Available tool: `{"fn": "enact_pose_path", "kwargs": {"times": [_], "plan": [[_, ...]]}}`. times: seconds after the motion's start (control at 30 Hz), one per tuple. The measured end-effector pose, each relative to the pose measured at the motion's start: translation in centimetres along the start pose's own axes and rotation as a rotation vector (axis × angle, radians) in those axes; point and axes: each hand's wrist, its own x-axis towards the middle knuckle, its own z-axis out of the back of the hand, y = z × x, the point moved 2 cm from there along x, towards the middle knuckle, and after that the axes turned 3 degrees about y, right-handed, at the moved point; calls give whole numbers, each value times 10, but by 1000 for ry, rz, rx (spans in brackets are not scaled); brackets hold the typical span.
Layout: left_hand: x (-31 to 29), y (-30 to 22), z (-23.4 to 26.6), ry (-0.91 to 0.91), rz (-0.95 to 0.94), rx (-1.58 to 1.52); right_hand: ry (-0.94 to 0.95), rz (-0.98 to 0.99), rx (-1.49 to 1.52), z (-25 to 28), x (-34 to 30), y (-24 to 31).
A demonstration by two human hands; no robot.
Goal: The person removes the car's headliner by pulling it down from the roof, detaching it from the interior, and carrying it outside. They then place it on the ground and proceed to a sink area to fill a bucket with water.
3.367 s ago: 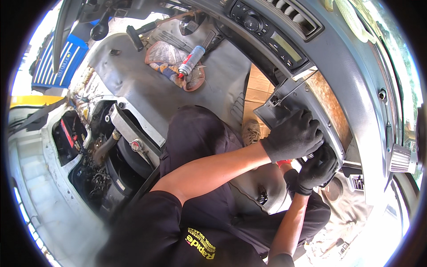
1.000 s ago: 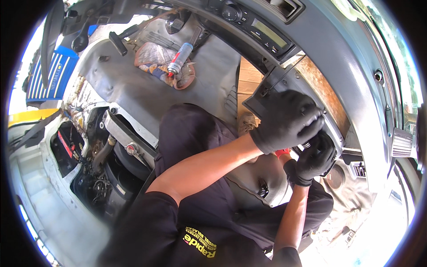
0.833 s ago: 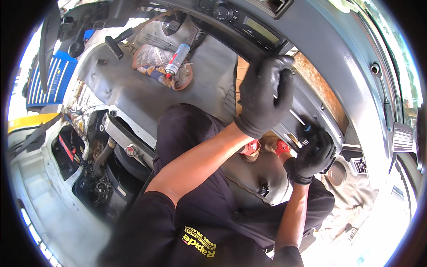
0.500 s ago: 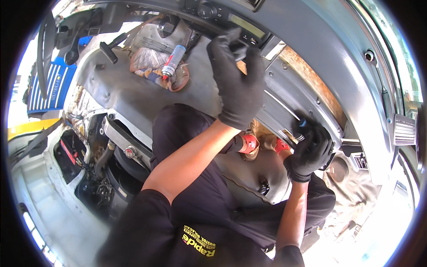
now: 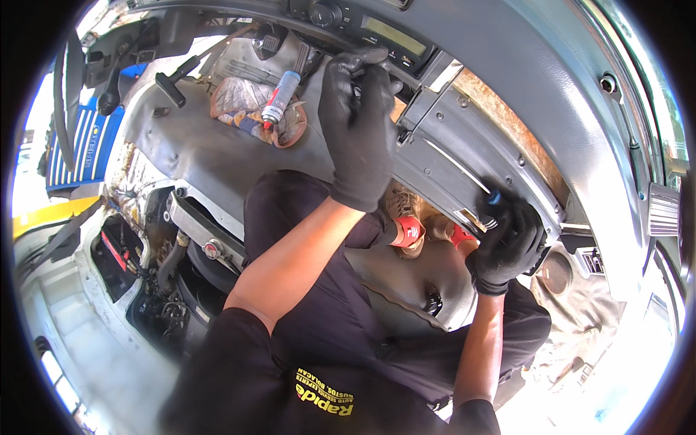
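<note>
My left hand (image 5: 359, 127), in a black glove, is raised at the lower edge of the dashboard (image 5: 500, 65), just below the control panel (image 5: 391, 36). Its fingers are curled together; a small glint shows between them, but what they hold, if anything, is hidden. My right hand (image 5: 511, 243), gloved alike, is closed around the handle of a screwdriver (image 5: 458, 167). The long bright shaft slants up and left across a grey panel (image 5: 442, 148) under the dash, and a blue collar shows at the glove. Whether the tip touches anything is unclear.
A spray can (image 5: 281, 100) lies on a stained cloth (image 5: 239, 101) on the grey floor covering. Left of it are a handbrake lever (image 5: 174, 81) and a blue tool cabinet (image 5: 85, 145). An open engine bay (image 5: 174, 290) lies at lower left. A ratchet-like tool (image 5: 627, 130) rests at right.
My left hand has moved slightly left and its fingers have drawn closer together. My right hand and the screwdriver have stayed almost in place.
</note>
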Motion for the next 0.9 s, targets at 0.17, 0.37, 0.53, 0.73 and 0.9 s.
{"fn": "enact_pose_path", "kwargs": {"times": [0.17, 0.37, 0.53, 0.73, 0.9], "plan": [[-6, -28, -14, 173, -461, 135, -15, -11, -5, -2, -3, -1], [-56, -17, -49, 591, -340, 254, -16, -4, 6, -1, 1, 5], [-80, -22, -65, 681, -327, 289, 25, -40, -7, -3, -12, -11], [-84, -18, -72, 700, -341, 190, 49, -28, -29, -1, -12, -16], [-77, -21, -74, 732, -283, 215, 24, -32, 18, 3, -2, -13]]}}
